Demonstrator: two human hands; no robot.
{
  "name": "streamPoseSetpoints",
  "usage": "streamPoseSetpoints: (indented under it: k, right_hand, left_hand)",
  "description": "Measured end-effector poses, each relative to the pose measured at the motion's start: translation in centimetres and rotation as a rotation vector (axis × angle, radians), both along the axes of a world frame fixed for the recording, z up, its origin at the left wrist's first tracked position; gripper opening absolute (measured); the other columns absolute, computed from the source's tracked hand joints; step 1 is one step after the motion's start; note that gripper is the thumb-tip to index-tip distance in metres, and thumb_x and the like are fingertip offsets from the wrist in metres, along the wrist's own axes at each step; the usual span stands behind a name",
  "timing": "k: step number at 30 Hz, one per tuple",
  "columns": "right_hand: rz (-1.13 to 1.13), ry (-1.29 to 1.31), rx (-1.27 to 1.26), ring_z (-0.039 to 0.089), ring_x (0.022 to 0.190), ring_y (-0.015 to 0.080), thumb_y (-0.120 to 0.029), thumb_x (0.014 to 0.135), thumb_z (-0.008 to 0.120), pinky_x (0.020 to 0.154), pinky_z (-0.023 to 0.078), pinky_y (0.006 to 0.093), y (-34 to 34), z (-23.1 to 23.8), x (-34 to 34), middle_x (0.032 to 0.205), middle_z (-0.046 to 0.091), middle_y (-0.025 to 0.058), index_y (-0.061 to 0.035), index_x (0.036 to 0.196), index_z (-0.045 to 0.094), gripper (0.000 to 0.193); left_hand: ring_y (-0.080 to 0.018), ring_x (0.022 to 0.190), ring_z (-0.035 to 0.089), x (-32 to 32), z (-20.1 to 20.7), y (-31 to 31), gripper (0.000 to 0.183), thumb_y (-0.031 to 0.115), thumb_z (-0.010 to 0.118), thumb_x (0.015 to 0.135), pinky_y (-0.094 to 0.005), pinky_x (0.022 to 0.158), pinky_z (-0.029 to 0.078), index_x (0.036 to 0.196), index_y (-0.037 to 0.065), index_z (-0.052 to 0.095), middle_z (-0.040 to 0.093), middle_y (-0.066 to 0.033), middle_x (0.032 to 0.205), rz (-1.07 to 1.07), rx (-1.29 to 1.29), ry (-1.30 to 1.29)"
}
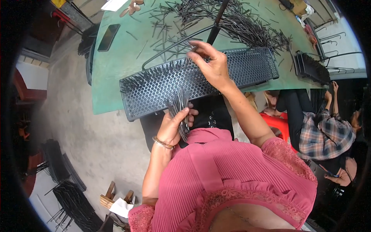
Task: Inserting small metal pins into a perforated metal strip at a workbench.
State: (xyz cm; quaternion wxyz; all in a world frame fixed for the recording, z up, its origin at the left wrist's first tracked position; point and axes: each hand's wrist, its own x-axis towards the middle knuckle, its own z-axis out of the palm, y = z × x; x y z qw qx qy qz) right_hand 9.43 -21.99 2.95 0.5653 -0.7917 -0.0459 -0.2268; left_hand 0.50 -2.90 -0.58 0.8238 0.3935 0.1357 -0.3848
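A long black tray with a honeycomb of holes lies across the near edge of the green table. Thin dark sticks stand in a row along its far left side. My left hand is wrapped round a bundle of thin dark sticks, held upright at the tray's near edge. Above the tray's far middle edge is my right hand, thumb and fingertips drawn together in a pinch. A small dark blur shows at those fingertips, too unclear to name.
Loose dark sticks lie heaped on the green table. A phone lies at its left. Another black rack full of sticks stands at the right edge. A person in a plaid shirt sits to the right, by a red stool.
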Motion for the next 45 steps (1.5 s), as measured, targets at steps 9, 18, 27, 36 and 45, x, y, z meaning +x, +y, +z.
streamPoseSetpoints:
  k: [9, 18, 27, 36, 45]
  right_hand:
    - [-0.079, -0.273, -0.346, 0.065, 0.077, 0.0190, -0.009, 0.077, 0.071, 0.071, 0.049, 0.0308, -0.1, -3.9, 1.8, 0.086, 0.069, 0.0072, -0.0033, 0.103, 0.065, 0.027]
    - [-0.040, -0.454, -0.664, 0.057, 0.083, 0.0220, -0.018, 0.076, 0.070, 0.075, 0.042, 0.0347, -0.1, -3.2, 1.7, 0.089, 0.063, 0.0039, -0.0060, 0.089, 0.066, 0.018]
    - [0.011, -0.311, -0.547, 0.059, 0.082, 0.0266, -0.014, 0.076, 0.069, 0.074, 0.045, 0.0352, 0.1, -1.7, 0.2, 0.089, 0.065, 0.0084, -0.0023, 0.085, 0.068, 0.015]
    - [0.503, 0.638, 0.158, 0.038, 0.055, 0.0035, -0.028, 0.081, 0.069, 0.047, 0.031, 0.0249, 1.0, -1.9, -4.2, 0.056, 0.047, -0.0037, 0.0028, 0.068, 0.064, 0.034]
    - [0.182, 0.273, 0.240, 0.054, 0.067, 0.0037, -0.012, 0.084, 0.067, 0.059, 0.043, 0.0190, 0.4, 0.5, -1.3, 0.076, 0.065, 0.0002, 0.0029, 0.093, 0.067, 0.018]
  left_hand:
    - [-0.0187, 0.076, 0.064, -0.1, 0.0, -0.4, 0.029, 0.012, 0.059, 0.089, -0.0301, 0.069, 0.055, 0.112, -0.004, 0.054, 0.064, -0.0173, 0.096, 0.023, 0.031, 0.069]
    - [-0.0173, 0.069, 0.062, -0.5, 1.0, -0.2, 0.030, 0.015, 0.059, 0.090, -0.0293, 0.062, 0.054, 0.114, -0.003, 0.053, 0.064, -0.0140, 0.089, -0.043, 0.044, 0.030]
    - [-0.0132, 0.066, 0.059, -0.2, 0.8, -0.1, 0.032, 0.018, 0.058, 0.091, -0.0244, 0.056, 0.050, 0.116, -0.001, 0.053, 0.065, -0.0125, 0.091, 0.010, 0.056, -0.019]
    - [-0.0147, 0.074, 0.062, 0.1, 1.3, -0.3, 0.029, 0.017, 0.055, 0.092, -0.0253, 0.060, 0.052, 0.115, -0.001, 0.054, 0.065, -0.0128, 0.095, 0.029, 0.093, -0.142]
    - [-0.0220, 0.081, 0.065, -0.3, -0.4, 0.2, 0.031, 0.016, 0.056, 0.091, -0.0310, 0.063, 0.056, 0.116, -0.001, 0.052, 0.064, -0.0177, 0.100, 0.056, 0.081, -0.038]
